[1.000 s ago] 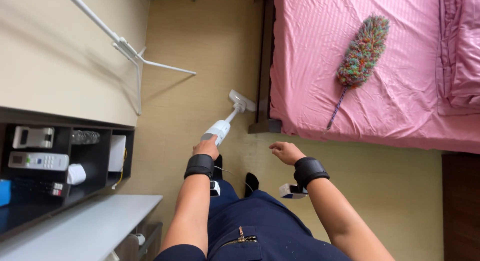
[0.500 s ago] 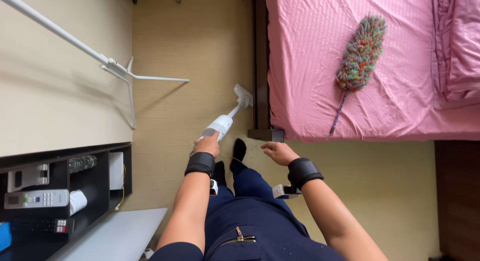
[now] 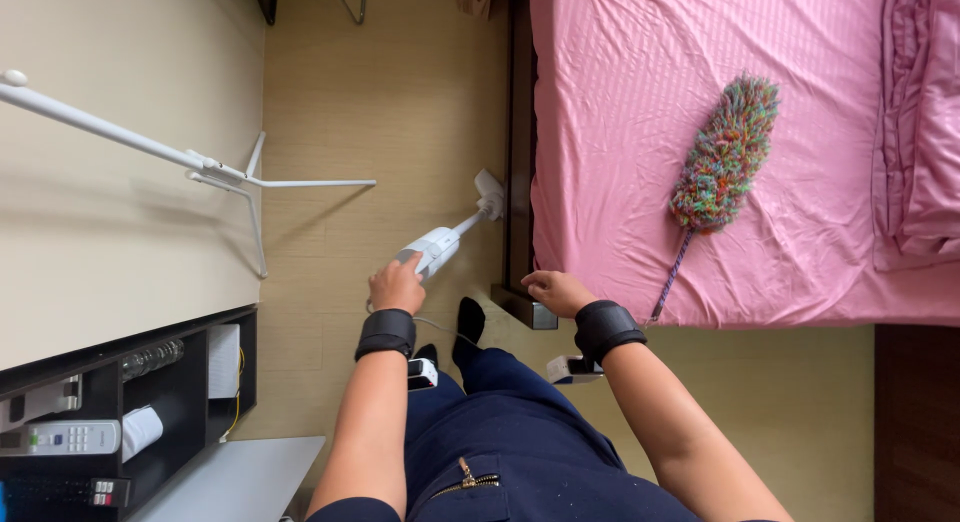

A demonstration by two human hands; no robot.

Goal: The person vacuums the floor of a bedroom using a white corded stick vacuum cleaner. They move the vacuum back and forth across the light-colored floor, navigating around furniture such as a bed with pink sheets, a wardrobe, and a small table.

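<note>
— What's around the person there on the floor?

— The left hand (image 3: 398, 286) is wrapped round the handle of a white stick vacuum (image 3: 440, 244). Its nozzle lies on the wooden floor (image 3: 400, 102), right against the dark bed frame (image 3: 519, 162), so the frame blocks it on that side. The right hand (image 3: 556, 291) hangs loosely curled, holding nothing, just above the frame's corner.

— Anything else close by?

— A white stand (image 3: 230, 172) with thin legs leans out from the pale wall (image 3: 110, 252), well apart from the vacuum. A dark shelf unit (image 3: 130, 402) sits near the person's left arm, with a few small devices inside that I can't make out. A thin cord (image 3: 440, 327) runs on the floor by the foot.

— Count them for me.

— One vacuum, one multicoloured fluffy duster (image 3: 725, 162) lying on the pink sheet (image 3: 620, 112), one folded pink cover (image 3: 920, 132) at the far side. Two black wrist bands (image 3: 386, 332), one on each arm. One foot in a dark sock (image 3: 467, 322) shows.
</note>
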